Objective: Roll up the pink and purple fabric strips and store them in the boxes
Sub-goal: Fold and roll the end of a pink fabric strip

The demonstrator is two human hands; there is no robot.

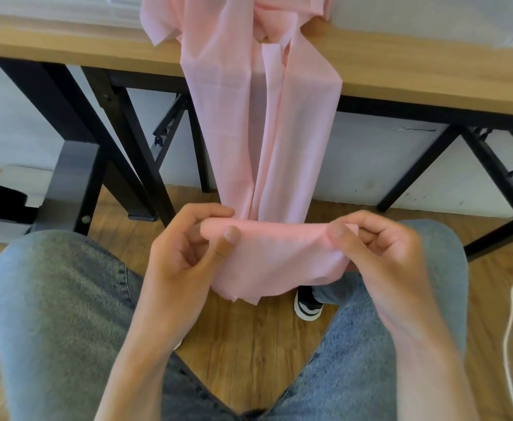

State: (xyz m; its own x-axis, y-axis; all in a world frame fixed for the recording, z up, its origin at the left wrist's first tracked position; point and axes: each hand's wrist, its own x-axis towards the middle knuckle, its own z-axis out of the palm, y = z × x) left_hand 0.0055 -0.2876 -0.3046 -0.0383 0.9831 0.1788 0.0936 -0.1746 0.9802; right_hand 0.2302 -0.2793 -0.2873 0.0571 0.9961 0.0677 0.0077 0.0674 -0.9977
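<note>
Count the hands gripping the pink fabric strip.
2. The left hand pinches the left end of the fold of the pink fabric strip above the lap; the right hand pinches its right end. None seems hidden.

We lose the far end of the sheer pink fabric strip past the top edge. Its near end hides most of a black-and-white shoe. The wooden worktop runs off both sides.
</note>
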